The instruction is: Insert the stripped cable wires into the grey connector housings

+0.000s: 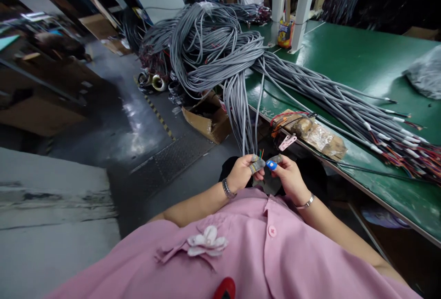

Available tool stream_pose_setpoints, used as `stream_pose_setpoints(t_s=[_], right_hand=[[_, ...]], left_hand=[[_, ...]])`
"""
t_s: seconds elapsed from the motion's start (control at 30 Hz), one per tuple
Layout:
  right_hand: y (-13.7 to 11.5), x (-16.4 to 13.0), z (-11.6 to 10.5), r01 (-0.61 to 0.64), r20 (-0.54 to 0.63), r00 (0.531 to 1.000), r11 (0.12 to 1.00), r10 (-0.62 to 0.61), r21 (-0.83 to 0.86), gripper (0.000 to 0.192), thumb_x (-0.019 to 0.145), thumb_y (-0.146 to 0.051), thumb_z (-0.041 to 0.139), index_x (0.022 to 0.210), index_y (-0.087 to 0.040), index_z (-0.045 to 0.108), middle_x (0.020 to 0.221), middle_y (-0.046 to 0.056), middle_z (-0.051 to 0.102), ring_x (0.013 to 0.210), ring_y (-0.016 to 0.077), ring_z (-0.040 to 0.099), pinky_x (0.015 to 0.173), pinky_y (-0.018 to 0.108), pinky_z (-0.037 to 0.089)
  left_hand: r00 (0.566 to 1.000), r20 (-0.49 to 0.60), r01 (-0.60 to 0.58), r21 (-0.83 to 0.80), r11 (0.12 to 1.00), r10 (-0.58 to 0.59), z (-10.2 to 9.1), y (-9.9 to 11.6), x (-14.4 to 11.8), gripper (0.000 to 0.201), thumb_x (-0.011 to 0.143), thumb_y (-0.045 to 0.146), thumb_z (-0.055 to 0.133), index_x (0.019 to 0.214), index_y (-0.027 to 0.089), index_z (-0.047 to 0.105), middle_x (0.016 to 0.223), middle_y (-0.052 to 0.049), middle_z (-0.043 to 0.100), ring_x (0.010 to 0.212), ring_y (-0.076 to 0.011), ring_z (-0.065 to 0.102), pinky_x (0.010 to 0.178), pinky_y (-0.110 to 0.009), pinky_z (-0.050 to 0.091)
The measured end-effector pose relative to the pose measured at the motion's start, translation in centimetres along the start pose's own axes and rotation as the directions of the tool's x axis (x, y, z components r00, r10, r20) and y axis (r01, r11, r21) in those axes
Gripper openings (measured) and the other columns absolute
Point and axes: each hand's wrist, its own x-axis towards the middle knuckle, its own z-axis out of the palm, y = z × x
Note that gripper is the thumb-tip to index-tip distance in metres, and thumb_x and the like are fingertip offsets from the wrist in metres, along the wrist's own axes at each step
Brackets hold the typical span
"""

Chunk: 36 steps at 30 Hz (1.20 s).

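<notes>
The cable end pinched between the two hands is mostly hidden by taped fingertips; only short coloured wire tips (261, 154) are seen, pointing upward. The left hand (243, 172) and right hand (287, 175) are closed on it, just off the green table (344, 60) edge. Grey cables (241, 106) hang down toward them. An open cardboard box (208, 117) is seen on the floor, contents unclear.
</notes>
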Motion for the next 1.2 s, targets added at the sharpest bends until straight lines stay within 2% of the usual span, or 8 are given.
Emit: stream_pose_setpoints(t_s=[0.1,0.23,0.47,0.53,0.67,0.87,1.03,1.2], right_hand=[[0.0,-0.2,0.2,0.062,0.004,0.998,0.996,-0.061,-0.068,0.029,0.072,-0.045,0.073,0.073,-0.018,0.060,0.064,-0.001,0.057,0.058,0.0109,0.047,0.056,0.026,0.042],[0.6,0.1,0.0,0.076,-0.004,0.997,0.990,-0.077,-0.119,0.031,0.072,-0.047,0.072,0.074,-0.018,0.060,0.065,-0.001,0.057,0.059,0.0117,0.047,0.057,0.026,0.042],[1.0,0.6,-0.1,-0.040,-0.049,0.998,0.998,0.038,-0.057,0.037,0.068,-0.052,0.074,0.076,-0.019,0.060,0.061,-0.001,0.054,0.052,0.0099,0.042,0.047,0.024,0.036],[0.9,0.7,-0.1,-0.048,-0.051,0.998,0.997,0.045,-0.061,0.038,0.067,-0.053,0.074,0.075,-0.019,0.059,0.060,-0.002,0.053,0.052,0.0098,0.041,0.047,0.024,0.036],[1.1,0.8,-0.2,-0.033,-0.038,0.999,0.997,0.030,-0.074,0.037,0.068,-0.052,0.074,0.073,-0.019,0.058,0.059,-0.002,0.052,0.053,0.0099,0.042,0.049,0.024,0.038],[1.5,0.5,-0.5,0.056,0.114,0.993,0.984,-0.036,-0.170,0.030,0.074,-0.046,0.072,0.074,-0.019,0.059,0.069,0.000,0.058,0.062,0.0130,0.049,0.060,0.028,0.045],[1.0,0.7,-1.1,0.016,0.117,0.993,0.988,0.003,-0.156,0.031,0.074,-0.048,0.071,0.079,-0.019,0.061,0.070,0.000,0.058,0.062,0.0130,0.050,0.059,0.026,0.044],[-0.3,1.1,-1.1,-0.095,0.106,0.989,0.994,0.100,-0.057,0.037,0.075,-0.051,0.067,0.094,-0.019,0.063,0.086,0.004,0.065,0.068,0.0134,0.055,0.060,0.026,0.045]], left_hand=[[0.997,-0.074,0.028,-0.090,0.996,-0.034,0.1,0.0,0.0,0.035,0.073,0.045,0.071,0.076,0.014,0.055,0.058,0.000,0.062,0.043,-0.0092,0.056,0.040,-0.018,0.041],[0.997,-0.058,0.045,-0.032,0.998,-0.047,-0.1,0.0,0.1,0.036,0.073,0.046,0.070,0.075,0.013,0.055,0.057,0.000,0.061,0.041,-0.0081,0.055,0.038,-0.017,0.038],[0.987,0.120,0.085,0.200,0.976,-0.110,-0.5,-0.3,0.2,0.037,0.072,0.046,0.071,0.076,0.012,0.058,0.060,-0.002,0.064,0.044,-0.0090,0.058,0.040,-0.017,0.038],[0.989,0.117,0.064,0.220,0.973,-0.091,-0.6,-0.3,0.3,0.035,0.073,0.045,0.070,0.075,0.012,0.058,0.058,-0.001,0.062,0.043,-0.0083,0.057,0.039,-0.017,0.037],[1.000,0.008,0.029,0.074,0.997,-0.030,-0.7,-0.6,0.6,0.034,0.076,0.044,0.067,0.070,0.013,0.056,0.058,-0.001,0.062,0.043,-0.0081,0.056,0.038,-0.016,0.035],[0.994,-0.081,0.066,-0.111,0.992,-0.075,-0.9,-0.3,1.0,0.032,0.072,0.042,0.070,0.078,0.013,0.059,0.056,0.001,0.060,0.038,-0.0067,0.051,0.035,-0.016,0.029],[0.995,-0.047,0.084,-0.050,0.995,-0.086,-0.9,0.2,0.8,0.035,0.071,0.045,0.071,0.071,0.013,0.057,0.053,0.002,0.058,0.036,-0.0053,0.047,0.034,-0.016,0.029],[0.999,0.032,0.040,0.095,0.995,-0.043,-0.9,-0.1,0.5,0.034,0.073,0.044,0.070,0.070,0.013,0.057,0.054,0.001,0.058,0.038,-0.0059,0.049,0.037,-0.017,0.036]])
